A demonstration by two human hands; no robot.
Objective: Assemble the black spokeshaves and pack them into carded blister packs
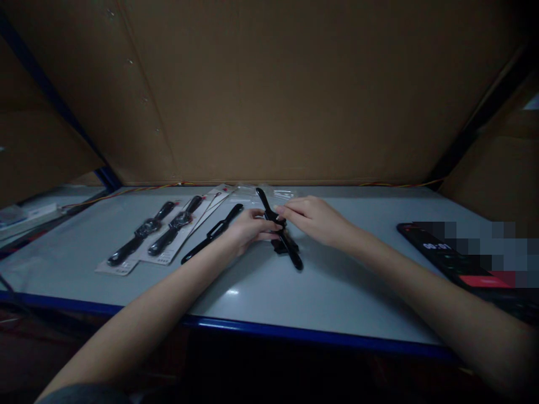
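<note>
Fingers (pixel 269 225) meet over the grey table (pixel 357 292): your left hand (pixel 246 231) clamps the black two-handled tool (pixel 288 244) near mid-length; your right hand (pixel 314 217) touches its other side, pinch unclear. Its long axis slants far-left to near-right between two equally near hands.

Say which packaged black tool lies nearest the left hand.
The right packaged tool, beside the loose black tool; the left packaged tool lies farther from the left hand.

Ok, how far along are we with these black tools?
Two carded tools at left look done, though I can't confirm it. The left hand and right hand are on an uncarded tool. The loose tool by the left forearm seems left to do.
</note>
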